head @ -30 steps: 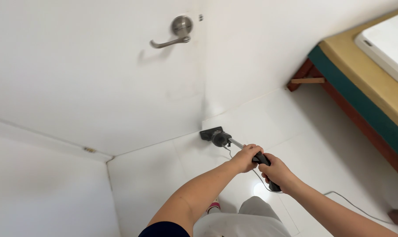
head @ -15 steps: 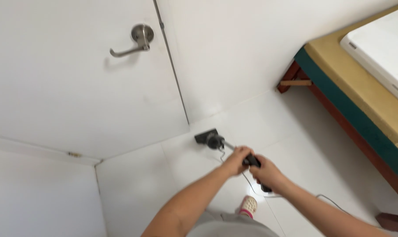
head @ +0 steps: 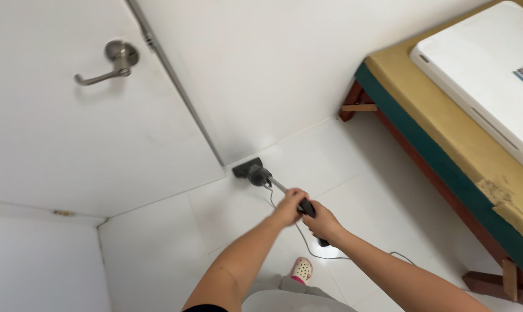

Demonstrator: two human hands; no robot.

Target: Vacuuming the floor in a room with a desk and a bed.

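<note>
White glossy floor tiles [head: 175, 242] are filling the lower part of my view, meeting a plain white wall [head: 261, 63] and a white door [head: 59, 144] with a brushed-metal lever handle [head: 108, 62] up on the left. I am holding a slim corded vacuum cleaner with a silver tube and black grip [head: 281, 188], both hands wrapped around its handle. My left hand [head: 288, 207] is curling closed around the upper part of the grip, nearer the tube, and my right hand [head: 321, 222] is clenching the black handle end just behind it, the two hands sitting almost touching. The black flat floor nozzle [head: 248, 169] is lying on the tiles right at the foot of the wall, just beside the bottom corner of the door. A thin grey power cord [head: 331, 257] is trailing from under my hands across the floor towards the right. Below my arms, one white perforated clog with a pink edge [head: 301, 269] is showing on my foot, beside my light grey trousers [head: 296, 300]. Along the right side, a low wooden bed frame with a dark green band and a mustard-yellow top [head: 446, 150] is standing on the tiles, carrying a white slab-like mattress [head: 481, 75].
</note>
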